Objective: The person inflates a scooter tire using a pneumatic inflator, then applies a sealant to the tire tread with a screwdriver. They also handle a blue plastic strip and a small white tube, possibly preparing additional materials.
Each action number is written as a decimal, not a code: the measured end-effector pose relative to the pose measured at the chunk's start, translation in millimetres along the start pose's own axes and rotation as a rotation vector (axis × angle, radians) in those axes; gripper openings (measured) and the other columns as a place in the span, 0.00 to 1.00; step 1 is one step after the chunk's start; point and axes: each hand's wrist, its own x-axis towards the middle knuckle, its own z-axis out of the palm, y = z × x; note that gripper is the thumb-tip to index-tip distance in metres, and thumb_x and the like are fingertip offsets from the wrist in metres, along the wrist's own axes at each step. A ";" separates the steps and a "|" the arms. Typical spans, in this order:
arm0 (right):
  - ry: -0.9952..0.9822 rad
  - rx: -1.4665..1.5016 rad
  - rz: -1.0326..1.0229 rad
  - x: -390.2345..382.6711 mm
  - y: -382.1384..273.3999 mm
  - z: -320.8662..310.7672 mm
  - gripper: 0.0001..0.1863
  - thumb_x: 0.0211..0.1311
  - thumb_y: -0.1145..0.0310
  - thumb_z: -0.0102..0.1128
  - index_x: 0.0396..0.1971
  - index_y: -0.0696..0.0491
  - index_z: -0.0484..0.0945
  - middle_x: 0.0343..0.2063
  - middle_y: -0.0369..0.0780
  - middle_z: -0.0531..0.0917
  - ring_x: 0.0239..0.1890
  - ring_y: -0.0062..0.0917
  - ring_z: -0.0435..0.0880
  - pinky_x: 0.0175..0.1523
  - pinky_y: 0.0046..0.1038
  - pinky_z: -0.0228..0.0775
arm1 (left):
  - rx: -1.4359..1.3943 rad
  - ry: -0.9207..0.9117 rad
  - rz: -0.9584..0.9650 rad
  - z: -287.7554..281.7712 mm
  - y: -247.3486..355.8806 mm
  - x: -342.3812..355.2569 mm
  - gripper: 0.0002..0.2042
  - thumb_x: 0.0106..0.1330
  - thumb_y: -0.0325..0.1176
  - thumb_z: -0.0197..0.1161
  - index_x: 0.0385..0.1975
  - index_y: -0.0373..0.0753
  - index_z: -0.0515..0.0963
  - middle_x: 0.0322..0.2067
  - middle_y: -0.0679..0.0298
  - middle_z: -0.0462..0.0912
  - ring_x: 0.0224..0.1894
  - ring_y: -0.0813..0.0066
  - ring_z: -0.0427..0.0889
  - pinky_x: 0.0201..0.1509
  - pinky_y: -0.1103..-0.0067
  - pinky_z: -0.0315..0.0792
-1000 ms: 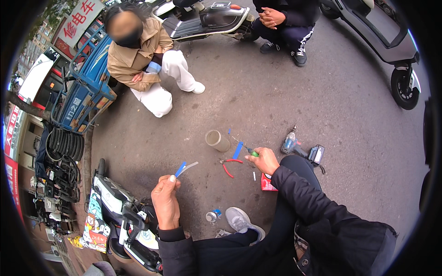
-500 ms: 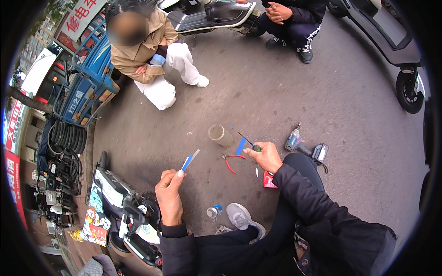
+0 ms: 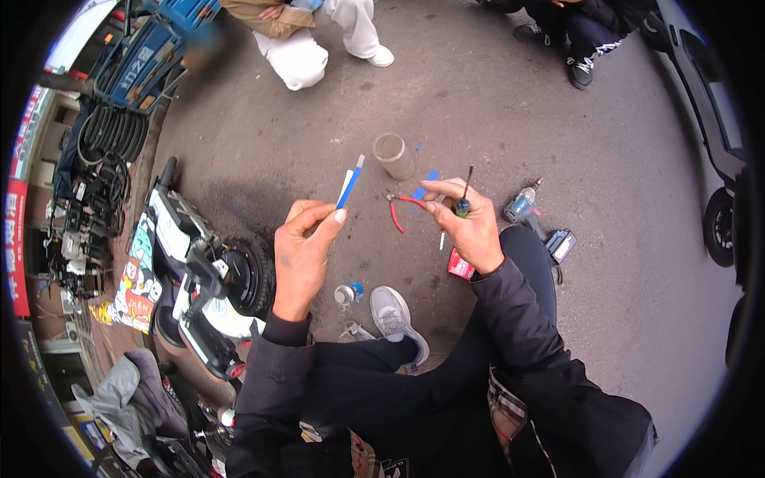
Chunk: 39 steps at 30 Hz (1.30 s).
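Pinched between thumb and fingers of my left hand (image 3: 307, 243) is a narrow blue strip (image 3: 349, 186) with a pale, see-through-looking end and a white piece beside it. My right hand (image 3: 472, 227) holds a screwdriver (image 3: 462, 205) with a dark shaft pointing up and a green-and-black handle, mostly hidden by the palm; its thumb and index finger reach toward the left. Below and beyond the right fingertips lie red-handled pliers (image 3: 397, 215) and a flat blue piece (image 3: 427, 185) on the ground. A greyish, open-topped cylinder (image 3: 395, 158) stands just past the pliers.
Right of my knee lies a blue cordless drill (image 3: 526, 205). Near my shoe (image 3: 390, 312) are a small blue-and-clear bottle (image 3: 347, 295) and a red packet (image 3: 460, 264). A white scooter (image 3: 199, 279) stands at left; two people crouch at the far side.
My view has tilted down, so the ground items sit higher. My hands have come nearer each other. The screwdriver now points upward, and my right thumb and index finger have extended off it.
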 end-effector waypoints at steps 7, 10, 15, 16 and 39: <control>0.034 0.166 -0.007 -17.3 -24.5 35.0 0.17 0.65 0.81 0.72 0.54 0.60 0.86 0.41 0.34 0.84 0.29 0.11 0.77 0.33 0.16 0.69 | 0.189 -0.037 0.124 20.9 5.7 -13.2 0.09 0.67 0.30 0.72 0.40 0.29 0.88 0.39 0.59 0.80 0.43 0.71 0.80 0.49 0.76 0.74; 0.065 0.189 0.058 -14.7 -25.9 42.1 0.19 0.64 0.81 0.74 0.55 0.59 0.85 0.40 0.33 0.83 0.31 0.11 0.77 0.36 0.16 0.71 | 0.218 -0.059 0.135 21.8 8.8 -15.2 0.09 0.67 0.30 0.72 0.40 0.30 0.88 0.39 0.59 0.79 0.43 0.71 0.79 0.49 0.76 0.73; 0.012 0.147 0.017 -12.8 -21.5 50.9 0.07 0.67 0.77 0.74 0.42 0.59 0.86 0.40 0.31 0.82 0.30 0.10 0.75 0.34 0.18 0.67 | 0.272 -0.062 0.170 20.3 -0.3 -19.0 0.09 0.67 0.30 0.72 0.39 0.29 0.88 0.39 0.61 0.78 0.44 0.72 0.77 0.50 0.78 0.71; 0.014 0.117 -0.024 -14.0 -21.6 53.5 0.04 0.67 0.77 0.73 0.37 0.59 0.85 0.39 0.31 0.81 0.32 0.10 0.74 0.36 0.18 0.66 | 0.258 -0.065 0.171 19.0 -1.4 -19.5 0.10 0.67 0.31 0.73 0.39 0.29 0.88 0.39 0.60 0.78 0.44 0.71 0.78 0.50 0.77 0.71; -0.125 -0.059 -0.276 -22.6 -27.8 79.9 0.11 0.58 0.84 0.69 0.41 0.60 0.82 0.42 0.42 0.84 0.40 0.28 0.87 0.46 0.28 0.80 | -0.378 -0.066 -0.253 15.8 -16.6 -5.5 0.09 0.76 0.27 0.61 0.41 0.28 0.86 0.41 0.65 0.83 0.44 0.79 0.79 0.53 0.79 0.71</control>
